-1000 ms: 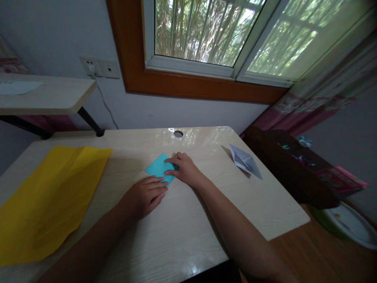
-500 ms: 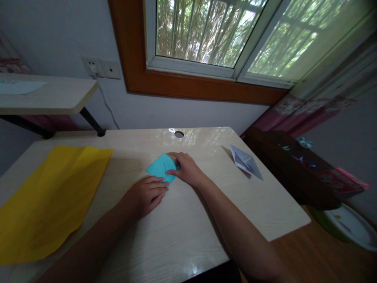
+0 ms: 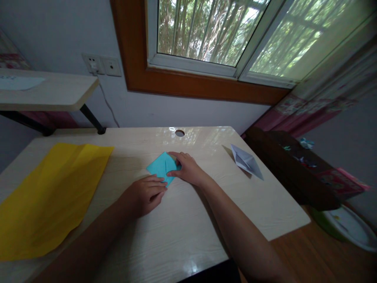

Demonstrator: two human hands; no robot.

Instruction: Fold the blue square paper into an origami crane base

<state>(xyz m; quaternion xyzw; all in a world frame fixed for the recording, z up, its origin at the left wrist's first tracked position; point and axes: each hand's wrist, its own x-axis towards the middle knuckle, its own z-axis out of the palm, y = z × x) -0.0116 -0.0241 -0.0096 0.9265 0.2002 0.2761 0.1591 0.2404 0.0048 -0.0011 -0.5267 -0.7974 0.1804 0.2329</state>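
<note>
Pale wood desk [image 3: 182,232] under window [image 3: 206,31]; left hand [image 3: 144,194], right hand [image 3: 187,169] fingers flat, ungripping, on blue paper [image 3: 159,166]; yellow sheet [image 3: 50,192] left

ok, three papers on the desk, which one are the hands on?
The small blue paper at centre; both hands press it. The yellow sheet and grey folded piece lie untouched.

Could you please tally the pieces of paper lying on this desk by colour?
Blue: 1, the small folded sheet under both hands.
Yellow: 1, the large sheet at the left.
White: 1, the folded piece at the right.
Total: 3
</note>
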